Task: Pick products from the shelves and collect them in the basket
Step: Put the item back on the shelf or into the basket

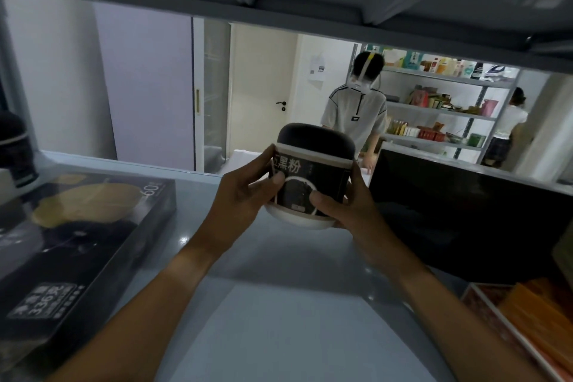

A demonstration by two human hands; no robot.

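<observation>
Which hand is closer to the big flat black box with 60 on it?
Left. The left hand grips the black jar on the side facing the flat black box, which lies further left on the shelf. The right hand grips the jar's far side, away from that box.

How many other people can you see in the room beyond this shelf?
2. One person in a grey shirt stands straight ahead behind the held jar. Another person in white is at far right beside the distant shelves, partly hidden. Others may be hidden.
</observation>
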